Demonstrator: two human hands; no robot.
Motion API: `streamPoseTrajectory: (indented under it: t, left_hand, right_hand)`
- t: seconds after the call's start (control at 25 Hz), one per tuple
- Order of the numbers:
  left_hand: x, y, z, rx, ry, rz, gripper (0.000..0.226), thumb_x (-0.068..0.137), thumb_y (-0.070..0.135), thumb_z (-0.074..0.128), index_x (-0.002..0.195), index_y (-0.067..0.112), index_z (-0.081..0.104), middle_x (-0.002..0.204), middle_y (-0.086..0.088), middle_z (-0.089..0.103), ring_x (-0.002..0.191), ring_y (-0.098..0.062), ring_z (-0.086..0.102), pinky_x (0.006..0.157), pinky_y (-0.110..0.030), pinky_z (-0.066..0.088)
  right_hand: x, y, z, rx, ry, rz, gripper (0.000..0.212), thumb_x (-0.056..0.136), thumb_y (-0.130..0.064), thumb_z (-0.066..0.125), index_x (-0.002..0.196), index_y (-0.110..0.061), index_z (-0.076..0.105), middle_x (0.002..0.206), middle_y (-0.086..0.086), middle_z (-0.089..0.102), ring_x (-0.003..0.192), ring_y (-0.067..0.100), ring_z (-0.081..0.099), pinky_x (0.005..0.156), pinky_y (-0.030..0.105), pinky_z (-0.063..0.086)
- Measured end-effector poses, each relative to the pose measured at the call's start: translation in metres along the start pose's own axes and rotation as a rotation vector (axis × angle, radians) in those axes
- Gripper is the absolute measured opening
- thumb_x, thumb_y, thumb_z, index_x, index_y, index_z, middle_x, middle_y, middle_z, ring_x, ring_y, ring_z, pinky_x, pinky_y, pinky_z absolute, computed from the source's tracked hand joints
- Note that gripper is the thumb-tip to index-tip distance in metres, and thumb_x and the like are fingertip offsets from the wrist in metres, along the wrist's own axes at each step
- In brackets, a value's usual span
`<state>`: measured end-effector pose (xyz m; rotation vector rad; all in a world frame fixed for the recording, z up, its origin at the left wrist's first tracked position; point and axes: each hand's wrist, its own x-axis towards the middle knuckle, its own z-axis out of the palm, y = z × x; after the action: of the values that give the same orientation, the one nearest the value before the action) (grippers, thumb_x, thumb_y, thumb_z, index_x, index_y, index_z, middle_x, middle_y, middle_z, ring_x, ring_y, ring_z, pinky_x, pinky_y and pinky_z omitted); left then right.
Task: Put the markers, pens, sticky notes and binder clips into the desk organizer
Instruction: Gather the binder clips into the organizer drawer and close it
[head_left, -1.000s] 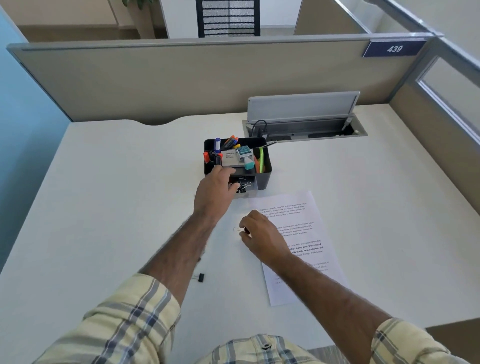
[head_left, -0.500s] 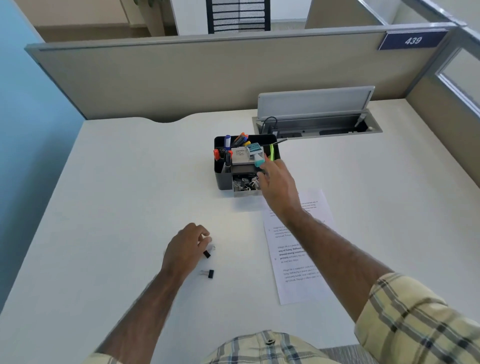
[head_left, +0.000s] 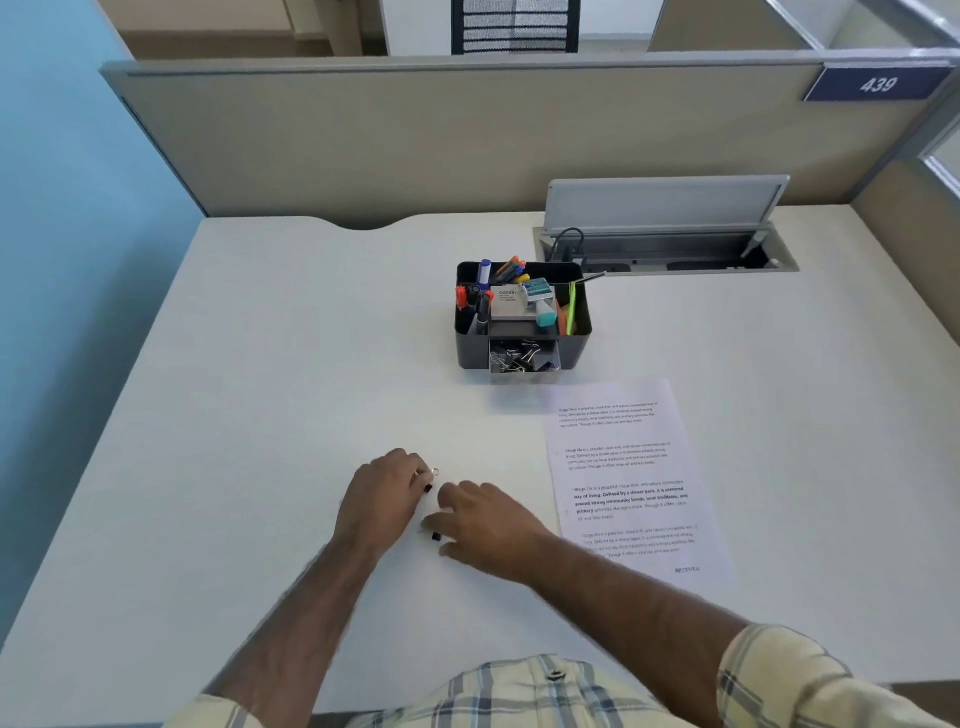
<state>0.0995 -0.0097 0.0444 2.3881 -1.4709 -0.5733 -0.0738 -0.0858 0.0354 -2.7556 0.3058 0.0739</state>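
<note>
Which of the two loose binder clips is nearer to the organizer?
The far clip, at the left hand, silver handle showing; the near clip lies by the right hand, closer to the person.

Office cubicle: partition wall (head_left: 363, 140), number plate 439 (head_left: 878, 84), desk (head_left: 260, 364).

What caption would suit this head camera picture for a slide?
Left hand pinches one binder clip as the right hand reaches a second clip, desk organizer standing beyond.
</note>
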Motion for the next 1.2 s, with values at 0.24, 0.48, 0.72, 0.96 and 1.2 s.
streamPoseTrajectory:
  t: [0.24,0.48,0.72,0.96,1.2]
  left_hand:
    - [-0.014,-0.002,0.009,0.009,0.048,0.013,0.016,0.093,0.033,0.069,0.104,0.021,0.068,0.099,0.005,0.065,0.091,-0.018,0.064,0.080,-0.036,0.052]
    - [-0.008,0.013,0.021,0.088,0.054,0.010,0.011,0.092,0.021,0.059,0.101,0.020,0.065,0.102,0.004,0.062,0.083,-0.021,0.062,0.071,-0.033,0.047]
    - [0.012,0.050,0.003,-0.063,0.163,0.066,0.016,0.091,0.022,0.067,0.105,0.019,0.062,0.104,0.002,0.064,0.086,-0.023,0.064,0.074,-0.040,0.054]
    - [0.079,0.119,-0.035,-0.161,0.307,0.254,0.022,0.090,0.017,0.073,0.108,0.015,0.059,0.104,0.000,0.067,0.085,-0.016,0.062,0.073,-0.032,0.054]
    - [0.101,0.123,-0.030,-0.227,0.359,0.189,0.032,0.094,0.014,0.067,0.125,0.017,0.058,0.127,-0.001,0.057,0.101,-0.017,0.063,0.086,-0.037,0.059]
  right_hand:
    - [-0.010,0.003,0.007,-0.019,0.143,0.026,0.015,0.080,-0.004,0.055,0.092,-0.013,0.055,0.085,0.007,0.049,0.072,0.027,0.047,0.057,0.034,0.036]
    - [-0.021,0.017,0.001,-0.045,0.128,0.083,0.021,0.072,-0.001,0.058,0.084,-0.015,0.049,0.089,0.003,0.049,0.078,0.025,0.045,0.054,0.037,0.039]
    - [-0.027,0.015,0.006,-0.030,0.149,0.112,0.020,0.074,-0.001,0.061,0.084,-0.015,0.050,0.084,0.003,0.049,0.072,0.024,0.046,0.050,0.035,0.035]
    - [-0.031,0.016,0.002,0.007,0.206,0.179,0.011,0.082,-0.001,0.060,0.088,-0.011,0.059,0.083,0.004,0.051,0.071,0.024,0.049,0.052,0.038,0.044]
    - [-0.039,0.036,-0.016,0.071,0.359,0.332,0.006,0.083,-0.007,0.061,0.084,-0.011,0.057,0.084,0.004,0.053,0.072,0.026,0.052,0.053,0.038,0.047]
